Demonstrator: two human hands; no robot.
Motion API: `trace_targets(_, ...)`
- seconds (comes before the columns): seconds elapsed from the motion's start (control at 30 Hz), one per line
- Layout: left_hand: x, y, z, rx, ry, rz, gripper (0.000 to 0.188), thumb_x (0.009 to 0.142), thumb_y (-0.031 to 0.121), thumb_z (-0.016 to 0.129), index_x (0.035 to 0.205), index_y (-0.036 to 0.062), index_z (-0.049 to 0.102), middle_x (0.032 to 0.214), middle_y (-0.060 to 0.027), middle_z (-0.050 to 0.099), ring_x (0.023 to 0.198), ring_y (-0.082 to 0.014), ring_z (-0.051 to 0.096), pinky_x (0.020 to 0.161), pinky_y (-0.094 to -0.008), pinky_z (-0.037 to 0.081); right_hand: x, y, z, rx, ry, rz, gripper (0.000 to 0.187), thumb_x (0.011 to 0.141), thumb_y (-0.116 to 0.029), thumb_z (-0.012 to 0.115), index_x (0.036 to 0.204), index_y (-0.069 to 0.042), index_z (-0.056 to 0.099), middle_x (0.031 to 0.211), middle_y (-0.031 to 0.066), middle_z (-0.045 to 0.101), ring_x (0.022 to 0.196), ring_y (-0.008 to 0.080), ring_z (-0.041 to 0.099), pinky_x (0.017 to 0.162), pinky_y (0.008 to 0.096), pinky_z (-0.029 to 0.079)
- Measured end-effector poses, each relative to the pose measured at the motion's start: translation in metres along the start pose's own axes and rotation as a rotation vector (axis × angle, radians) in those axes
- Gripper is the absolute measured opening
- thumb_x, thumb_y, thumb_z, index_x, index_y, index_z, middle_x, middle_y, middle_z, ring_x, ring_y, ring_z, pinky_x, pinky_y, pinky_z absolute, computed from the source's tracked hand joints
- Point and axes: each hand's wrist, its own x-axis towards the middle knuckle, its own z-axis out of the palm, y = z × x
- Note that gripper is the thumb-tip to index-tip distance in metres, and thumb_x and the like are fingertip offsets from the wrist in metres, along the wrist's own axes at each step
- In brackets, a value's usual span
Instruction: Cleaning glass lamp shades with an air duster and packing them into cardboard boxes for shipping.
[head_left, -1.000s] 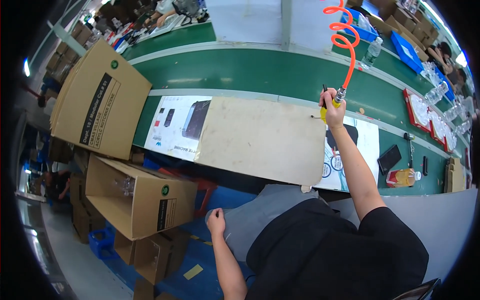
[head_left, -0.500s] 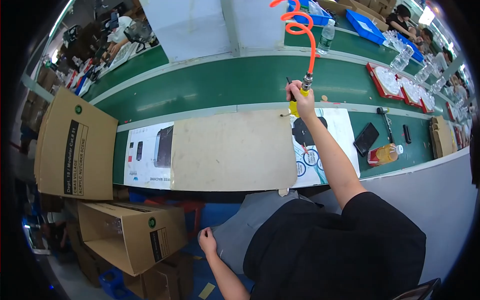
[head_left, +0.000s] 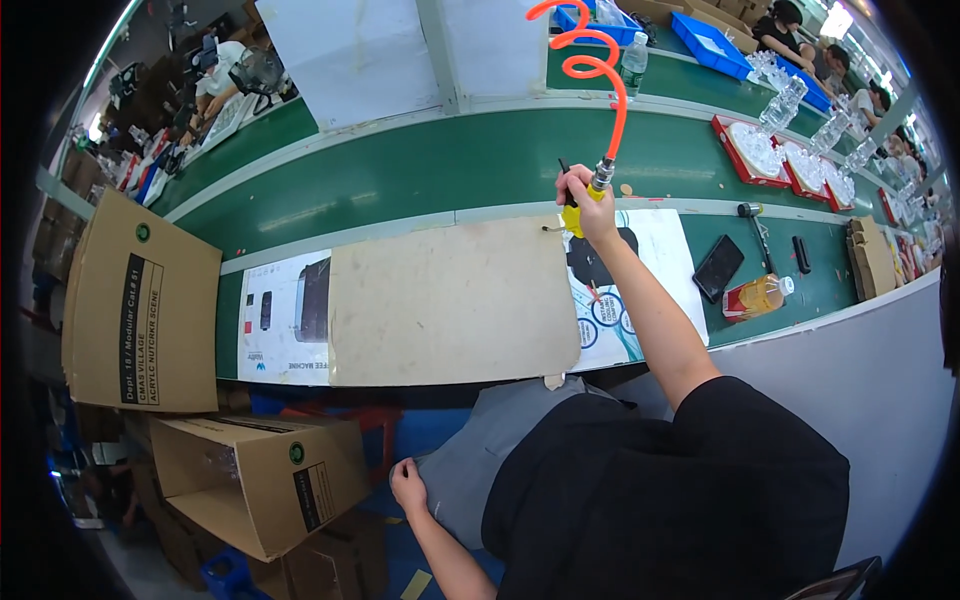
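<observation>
My right hand [head_left: 588,205] is wrapped round a yellow air blow gun [head_left: 572,222], with its thin bent nozzle [head_left: 552,229] directed left over the far right corner of a bare beige board [head_left: 450,300]. A bright orange coiled air hose [head_left: 619,120] rises from the gun's metal coupling. Down by my lap, my left hand [head_left: 408,487] rests against grey cloth [head_left: 465,440], its fingers curled in with nothing seen in them. The board lies over printed white cardboard sheets [head_left: 285,320] on the green bench.
To the right lie a black phone [head_left: 719,268], a hammer-like tool [head_left: 758,235], a small black object [head_left: 801,254] and a juice bottle [head_left: 757,298]. Red trays [head_left: 745,150] stand farther back. Brown cartons [head_left: 145,300] are at the left. Other people work beyond the bench.
The whole view has shifted slightly, so the bench appears farther left. My right hand keeps the blow gun near the board's corner, and my left hand stays by my lap.
</observation>
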Motion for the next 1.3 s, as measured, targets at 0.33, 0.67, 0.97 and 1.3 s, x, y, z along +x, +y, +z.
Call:
trace_targets(0.33,-0.002,-0.006,-0.001,-0.066,-0.004,0.010,0.031,0.091,0.030,0.053,0.104,0.0056,0.068,0.106,-0.0152,0.066,0.101,-0.0339,0.060,0.087,-0.0397,0.045,-0.044,-0.067,-0.006,-0.083,-0.116,0.566,0.016,0.089,-0.015,0.053,0.078,-0.004,0.054,0.068,0.0065,0.058,0.048,0.0124,0.054,0.048,0.0218,0.040)
trace_targets(0.67,0.003,-0.003,0.002,-0.047,-0.023,0.006,0.032,0.091,0.031,0.053,0.104,0.0048,0.068,0.107,-0.0152,0.065,0.102,-0.0344,0.059,0.088,-0.0402,0.045,-0.030,-0.060,-0.038,-0.170,0.057,0.320,0.013,0.090,-0.012,0.053,0.081,-0.003,0.054,0.071,0.0054,0.058,0.050,0.0117,0.055,0.045,0.0230,0.040)
trace_targets(0.97,0.002,-0.008,0.004,-0.022,0.009,0.028,0.033,0.092,0.031,0.053,0.105,0.0035,0.067,0.102,-0.0169,0.068,0.098,-0.0319,0.062,0.086,-0.0375,0.045,-0.024,-0.047,-0.040,-0.113,0.186,0.170,0.017,0.092,-0.014,0.053,0.079,-0.002,0.055,0.071,0.0071,0.059,0.054,0.0137,0.057,0.050,0.0252,0.044)
trace_targets(1.3,0.001,-0.006,0.000,-0.034,-0.015,0.013,0.032,0.092,0.030,0.053,0.104,0.0037,0.067,0.106,-0.0160,0.066,0.100,-0.0329,0.060,0.088,-0.0386,0.045,-0.027,-0.034,-0.034,-0.019,0.237,0.063,0.018,0.092,-0.012,0.053,0.078,-0.002,0.054,0.070,0.0074,0.059,0.057,0.0134,0.057,0.054,0.0259,0.045)
